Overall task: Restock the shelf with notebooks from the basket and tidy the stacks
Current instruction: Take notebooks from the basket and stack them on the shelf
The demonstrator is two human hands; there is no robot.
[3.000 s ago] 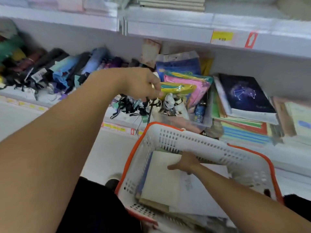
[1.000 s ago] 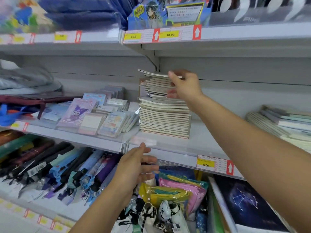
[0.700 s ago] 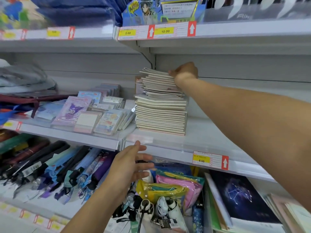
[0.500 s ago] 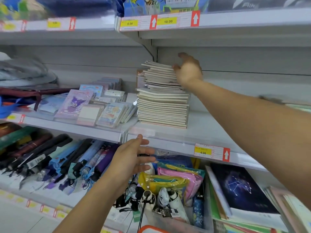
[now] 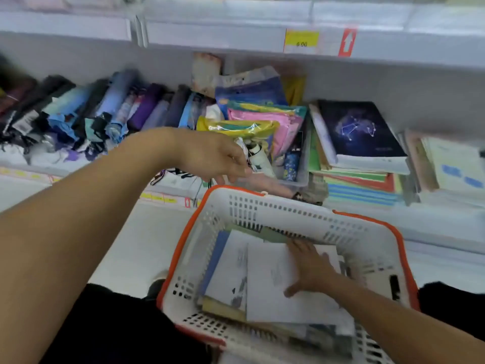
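While the shelf (image 5: 236,35) fills the upper part of the view, the white basket (image 5: 262,208) with its orange rim is seen just below and in front of it, and every place here is given from that basket. Inside the basket, loose notebooks (image 5: 231,269) lie flat and overlapped, a pale one uppermost. The right hand (image 5: 309,269) is laid flat on that top cover with fingers spread; nothing is clasped by it yet. Above the basket's far left corner, the left hand (image 5: 212,156) is held with fingers curled downward; whether anything is pinched in them cannot be told. Beyond the basket's far rim, stacked exercise books (image 5: 359,179) rest on the lower shelf. The notebooks are judged light, thin and rather floppy, with smooth covers likely to slide over one another, so a hold along the spine edge, thumb above and fingers beneath, is thought best.
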